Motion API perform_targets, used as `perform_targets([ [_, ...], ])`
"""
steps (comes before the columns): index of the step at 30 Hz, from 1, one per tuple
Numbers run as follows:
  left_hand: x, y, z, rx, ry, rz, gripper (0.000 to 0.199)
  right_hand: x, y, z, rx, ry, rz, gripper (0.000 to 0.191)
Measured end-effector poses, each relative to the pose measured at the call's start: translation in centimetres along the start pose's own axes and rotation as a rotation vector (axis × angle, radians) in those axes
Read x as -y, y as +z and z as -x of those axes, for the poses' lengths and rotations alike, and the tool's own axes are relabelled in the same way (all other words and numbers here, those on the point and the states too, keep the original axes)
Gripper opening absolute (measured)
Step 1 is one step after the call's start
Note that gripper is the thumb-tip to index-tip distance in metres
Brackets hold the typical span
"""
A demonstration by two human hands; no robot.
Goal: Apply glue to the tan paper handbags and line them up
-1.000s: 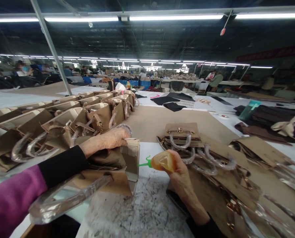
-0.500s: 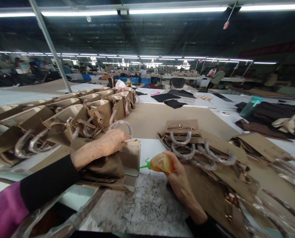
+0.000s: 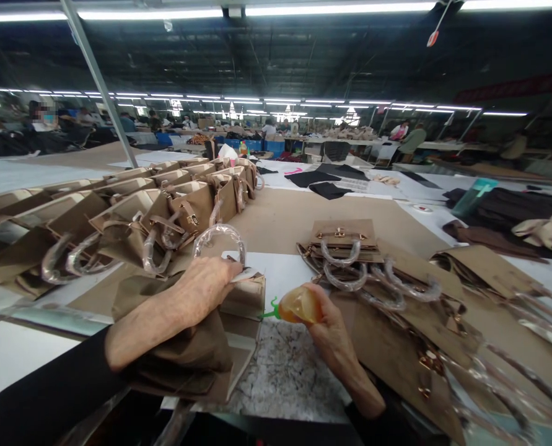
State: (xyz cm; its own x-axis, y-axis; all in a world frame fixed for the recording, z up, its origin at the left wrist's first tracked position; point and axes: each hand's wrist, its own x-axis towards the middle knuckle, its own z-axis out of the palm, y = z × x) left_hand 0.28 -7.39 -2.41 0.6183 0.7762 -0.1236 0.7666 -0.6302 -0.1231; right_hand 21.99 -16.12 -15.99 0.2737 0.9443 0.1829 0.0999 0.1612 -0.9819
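My left hand (image 3: 205, 285) is closed on the upper edge of a brown handbag (image 3: 187, 353) at the table's near edge. A plastic-wrapped handle (image 3: 220, 238) of the bag arches up behind my fingers; the fingertips are partly hidden. My right hand (image 3: 329, 322) is wrapped round a squeeze bottle (image 3: 298, 305) holding amber liquid, probably glue. Its green nozzle (image 3: 270, 308) points left, close to the bag's open side panel (image 3: 245, 300). Whether the tip touches the panel I cannot tell.
Rows of upright brown handbags (image 3: 136, 214) fill the left of the table. Flat-lying bags (image 3: 410, 322) with wrapped handles are piled at right. Black fabric pieces (image 3: 322, 176) and a teal bottle-like object (image 3: 475, 197) lie farther back. A stained white board (image 3: 285, 371) is in front.
My left hand has drawn the handbag nearer to me, and its wrapped handle now stands more clear. The bottle in my right hand stays in about the same place.
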Motion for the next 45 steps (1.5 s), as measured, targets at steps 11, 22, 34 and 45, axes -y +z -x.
perform_targets([
  [11,-1.4,1.2,3.4,0.005,-0.005,0.011,0.018,1.1,0.0,1.7,0.023,0.085,-0.023,0.037],
  [22,-1.9,2.0,5.9,0.024,0.011,0.029,0.014,1.7,0.0,3.5,-0.058,0.152,-0.051,0.042],
  [34,-2.2,2.6,7.0,-0.025,0.036,0.069,0.014,0.3,-0.4,6.1,-0.131,0.196,-0.076,0.049],
  [45,-2.5,2.1,7.0,0.018,0.021,0.064,0.013,0.0,-0.4,7.9,-0.128,0.26,-0.14,0.046],
])
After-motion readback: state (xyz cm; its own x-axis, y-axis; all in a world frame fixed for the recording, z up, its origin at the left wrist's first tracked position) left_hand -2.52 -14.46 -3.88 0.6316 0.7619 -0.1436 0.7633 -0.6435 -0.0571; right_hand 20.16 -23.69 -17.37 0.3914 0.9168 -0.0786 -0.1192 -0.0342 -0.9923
